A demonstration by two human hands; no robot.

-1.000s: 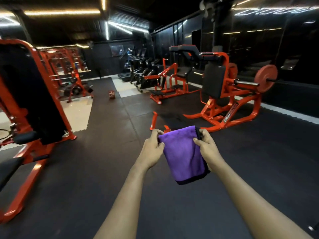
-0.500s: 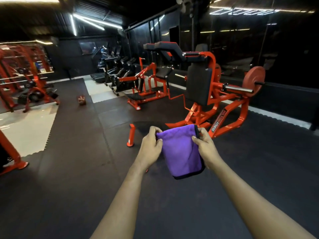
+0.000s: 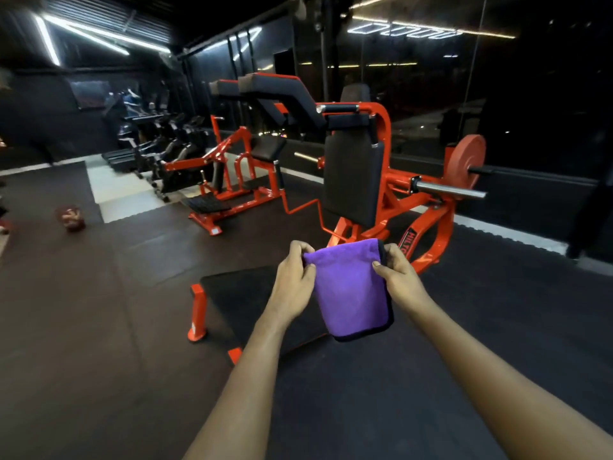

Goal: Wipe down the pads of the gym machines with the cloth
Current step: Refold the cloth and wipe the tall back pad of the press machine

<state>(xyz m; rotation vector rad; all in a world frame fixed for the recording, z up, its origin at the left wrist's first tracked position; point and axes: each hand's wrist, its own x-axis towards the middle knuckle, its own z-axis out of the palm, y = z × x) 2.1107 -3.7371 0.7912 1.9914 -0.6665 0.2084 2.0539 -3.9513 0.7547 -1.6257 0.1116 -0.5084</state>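
Zero pads wiped as far as I can tell, since left hand (image 3: 293,283) and right hand (image 3: 396,273) each pinch a top corner of the folded purple cloth (image 3: 351,290), held up in the air near the red machine (image 3: 431,227), whose black back pad (image 3: 351,177) it isn't touching.

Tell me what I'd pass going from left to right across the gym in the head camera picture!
small red object on the floor → row of treadmills → smaller orange machine → tall black back pad → orange weight plate. The purple cloth sits below the pad, so I skip it.
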